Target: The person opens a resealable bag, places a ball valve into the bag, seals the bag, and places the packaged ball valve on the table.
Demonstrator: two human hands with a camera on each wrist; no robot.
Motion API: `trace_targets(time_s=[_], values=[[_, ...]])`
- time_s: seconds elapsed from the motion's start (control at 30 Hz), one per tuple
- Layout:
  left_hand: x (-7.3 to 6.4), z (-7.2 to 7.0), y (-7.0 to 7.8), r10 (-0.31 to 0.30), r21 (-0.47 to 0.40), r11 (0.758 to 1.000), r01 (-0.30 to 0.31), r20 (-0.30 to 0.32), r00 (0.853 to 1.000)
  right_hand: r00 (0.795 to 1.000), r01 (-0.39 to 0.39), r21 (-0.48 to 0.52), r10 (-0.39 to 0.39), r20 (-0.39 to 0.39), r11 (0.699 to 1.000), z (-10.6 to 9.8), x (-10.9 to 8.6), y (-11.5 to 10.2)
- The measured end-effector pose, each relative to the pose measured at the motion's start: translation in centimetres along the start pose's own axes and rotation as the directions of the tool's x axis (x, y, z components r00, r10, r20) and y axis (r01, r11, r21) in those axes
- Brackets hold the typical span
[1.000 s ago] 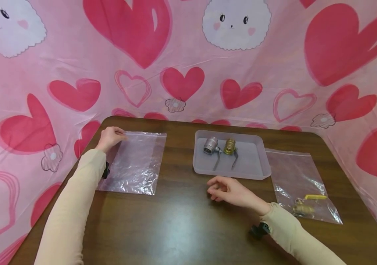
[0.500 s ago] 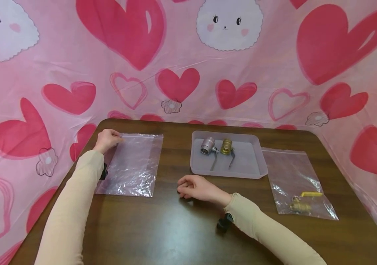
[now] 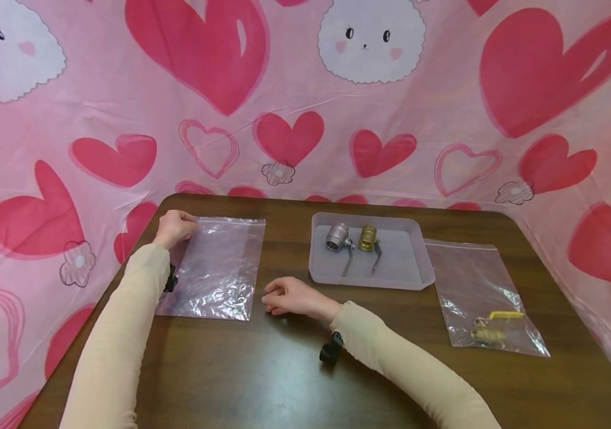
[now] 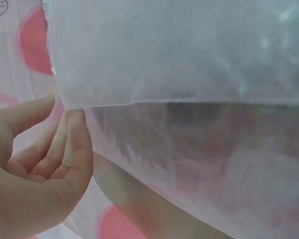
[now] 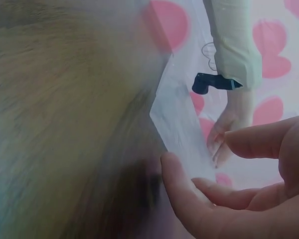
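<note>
The right hand (image 3: 292,297) has swung left, from in front of the tray (image 3: 372,282) to just beside the clear bag (image 3: 219,268).
That bag lies flat by the worktop's (image 3: 262,381) left edge, near the far-left corner; the left hand (image 3: 172,229) stays at its far-left tip, fingertips touching the film, though I cannot tell whether they pinch it. The right hand holds nothing, thumb and fingers loosely bent with a moderate gap. Both hands being near this bag suggests it, not the silver valve (image 3: 337,236) and brass valve (image 3: 368,238) in the tray, is the present concern. Toward the right edge, a second bag (image 3: 463,274) contains a yellow-handled valve (image 3: 489,335).
</note>
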State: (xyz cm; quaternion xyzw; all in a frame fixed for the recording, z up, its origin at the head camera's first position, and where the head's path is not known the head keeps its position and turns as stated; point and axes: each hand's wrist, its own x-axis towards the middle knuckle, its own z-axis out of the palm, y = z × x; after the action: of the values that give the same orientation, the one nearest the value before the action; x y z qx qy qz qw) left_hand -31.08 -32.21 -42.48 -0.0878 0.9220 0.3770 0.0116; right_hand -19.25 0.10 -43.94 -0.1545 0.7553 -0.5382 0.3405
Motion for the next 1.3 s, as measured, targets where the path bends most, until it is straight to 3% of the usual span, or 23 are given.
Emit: trace_targets(time_s=[0.13,0.23,0.33,0.43,0.5,0.7,0.93,1.17,1.23,1.3], values=[[0.1,-0.1,0.0,0.005,-0.004,1.000,-0.005,-0.030,1.000,1.000,-0.011,0.017,0.011,-0.013,1.000,0.7,0.7,-0.3],[0.1,-0.3,0.0,0.005,-0.031,1.000,-0.005,-0.013,1.000,1.000,-0.017,0.039,0.018,-0.023,0.999,1.1,1.1,-0.6],[0.2,-0.7,0.0,-0.008,-0.119,0.993,0.015,0.055,0.998,0.999,-0.033,0.067,0.035,-0.026,0.997,1.3,1.5,-0.9],[0.3,-1.0,0.0,-0.026,-0.246,0.967,0.062,0.146,0.989,0.998,-0.048,0.088,0.051,-0.024,0.995,1.3,1.7,-1.0],[0.3,-1.1,-0.1,-0.034,-0.311,0.946,0.097,0.201,0.979,0.998,-0.060,0.104,0.063,-0.022,0.993,1.4,1.8,-1.0],[0.2,-1.3,-0.3,-0.048,-0.381,0.907,0.179,0.330,0.943,0.996,-0.080,0.151,0.083,-0.017,0.985,1.3,2.1,-1.0],[0.6,-1.4,0.2,0.002,-0.535,0.810,0.239,0.411,0.912,0.997,-0.073,0.242,0.076,-0.005,0.967,1.2,2.2,-0.7],[-0.1,-1.5,1.7,0.054,-0.679,0.667,0.307,0.454,0.889,0.998,-0.044,0.262,0.052,-0.022,0.964,1.0,2.0,-0.9],[-0.6,-1.3,2.2,0.077,-0.700,0.643,0.312,0.464,0.882,0.999,-0.039,0.252,0.045,-0.018,0.967,0.9,2.0,-0.7],[-1.1,-1.2,2.6,0.101,-0.704,0.645,0.297,0.463,0.880,0.999,-0.033,0.236,0.037,-0.014,0.971,0.8,1.8,-0.5]])
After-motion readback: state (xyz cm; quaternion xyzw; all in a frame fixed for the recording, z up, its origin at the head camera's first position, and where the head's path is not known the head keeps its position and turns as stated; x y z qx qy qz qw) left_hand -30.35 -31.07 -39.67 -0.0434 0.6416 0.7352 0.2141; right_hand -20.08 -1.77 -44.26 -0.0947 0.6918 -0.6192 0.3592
